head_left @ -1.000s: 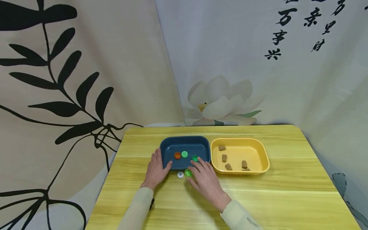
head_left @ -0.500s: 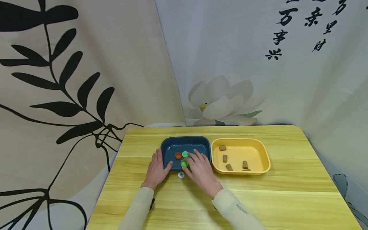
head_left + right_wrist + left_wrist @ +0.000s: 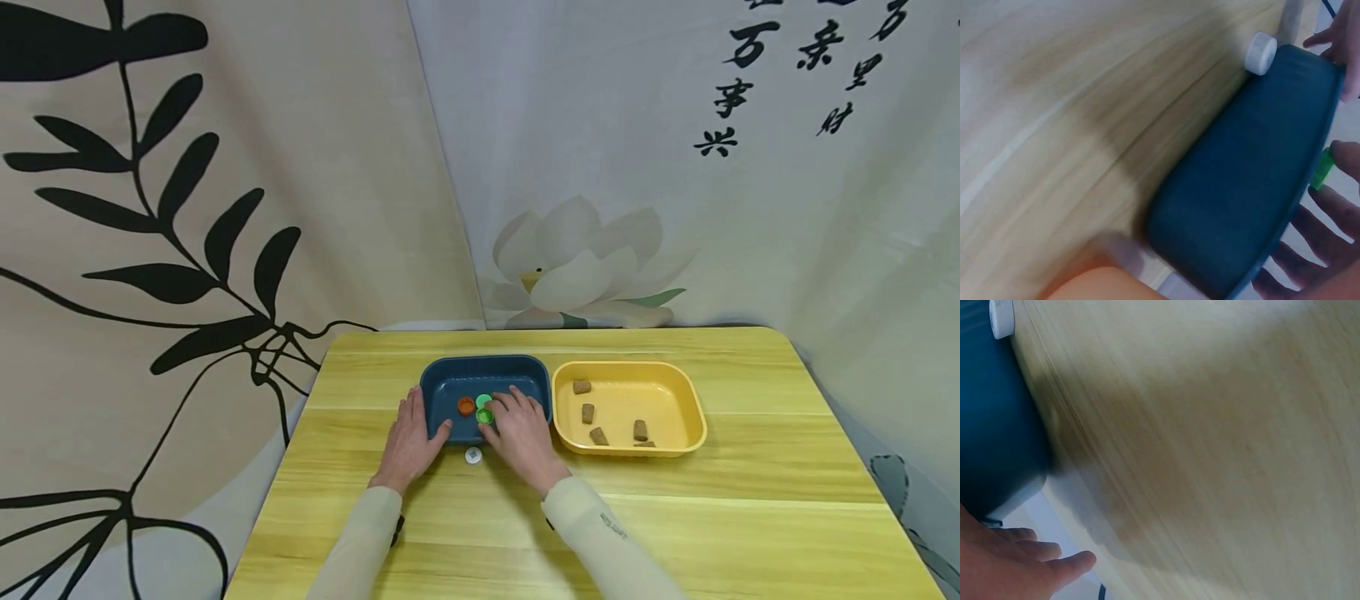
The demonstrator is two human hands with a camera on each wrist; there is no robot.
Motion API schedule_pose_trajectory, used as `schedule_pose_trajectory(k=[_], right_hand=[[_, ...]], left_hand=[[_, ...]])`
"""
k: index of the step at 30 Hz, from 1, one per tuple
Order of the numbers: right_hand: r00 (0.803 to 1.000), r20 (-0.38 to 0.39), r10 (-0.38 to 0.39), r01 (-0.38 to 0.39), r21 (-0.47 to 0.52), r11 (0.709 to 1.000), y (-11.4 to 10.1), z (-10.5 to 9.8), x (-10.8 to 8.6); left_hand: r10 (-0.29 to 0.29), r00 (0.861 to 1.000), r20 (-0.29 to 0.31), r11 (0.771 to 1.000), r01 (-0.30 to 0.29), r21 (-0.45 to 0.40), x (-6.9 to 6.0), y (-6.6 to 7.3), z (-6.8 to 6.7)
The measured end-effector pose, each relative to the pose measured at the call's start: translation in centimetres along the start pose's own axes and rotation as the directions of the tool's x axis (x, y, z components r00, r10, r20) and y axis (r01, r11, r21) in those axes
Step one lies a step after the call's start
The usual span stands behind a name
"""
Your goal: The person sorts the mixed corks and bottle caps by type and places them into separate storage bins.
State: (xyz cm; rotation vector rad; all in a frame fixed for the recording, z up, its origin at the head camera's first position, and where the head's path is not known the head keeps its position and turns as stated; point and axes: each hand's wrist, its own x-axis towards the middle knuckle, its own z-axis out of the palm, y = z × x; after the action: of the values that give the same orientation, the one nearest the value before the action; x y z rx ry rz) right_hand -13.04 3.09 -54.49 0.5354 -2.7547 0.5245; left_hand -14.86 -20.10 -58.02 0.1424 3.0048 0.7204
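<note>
My right hand (image 3: 522, 437) is over the front of the blue tray (image 3: 480, 379), pinching a green bottle cap (image 3: 485, 416) between thumb and forefinger. The right wrist view has that green cap (image 3: 1322, 169) just above the tray's rim. Inside the tray are an orange-brown cap (image 3: 466, 406) and a light green cap (image 3: 483, 401), partly covered by my fingers. My left hand (image 3: 408, 442) rests along the tray's left side, its fingers straight and thumb at the front rim. A white cap (image 3: 472, 456) lies on the table against the tray's front wall.
A yellow tray (image 3: 690, 408) stands right beside the blue one and holds several small brown corks (image 3: 588, 412). Both trays sit on a wood-grain table (image 3: 712, 533). Printed cloth (image 3: 360, 167) hangs behind the table.
My right hand has taken the green cap from the table in front and carried it up over the blue tray. Another green cap in the tray is now hidden. The left hand stays put.
</note>
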Motion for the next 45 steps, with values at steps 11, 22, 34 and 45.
schedule_pose_trajectory(k=[11,22,34,45], right_hand=[[0.997,0.035,0.062,-0.061,-0.01,0.998,0.2,0.7,0.5],[0.999,0.02,0.042,-0.042,0.019,0.999,0.0,0.4,-0.6],[0.981,-0.107,-0.163,0.17,0.066,0.983,-2.0,-1.0,-5.0],[0.966,0.004,-0.257,0.254,0.15,0.956,-2.3,0.0,-6.9]], left_hand=[[0.003,1.0,-0.006,1.0,-0.003,-0.009,-0.1,0.1,0.0],[0.006,1.0,0.0,1.0,-0.006,-0.013,-0.1,0.2,-0.1],[0.0,1.0,0.007,1.0,0.0,-0.019,-0.1,0.1,-0.3],[-0.002,1.0,0.013,1.0,0.002,-0.01,-0.1,0.3,-0.4]])
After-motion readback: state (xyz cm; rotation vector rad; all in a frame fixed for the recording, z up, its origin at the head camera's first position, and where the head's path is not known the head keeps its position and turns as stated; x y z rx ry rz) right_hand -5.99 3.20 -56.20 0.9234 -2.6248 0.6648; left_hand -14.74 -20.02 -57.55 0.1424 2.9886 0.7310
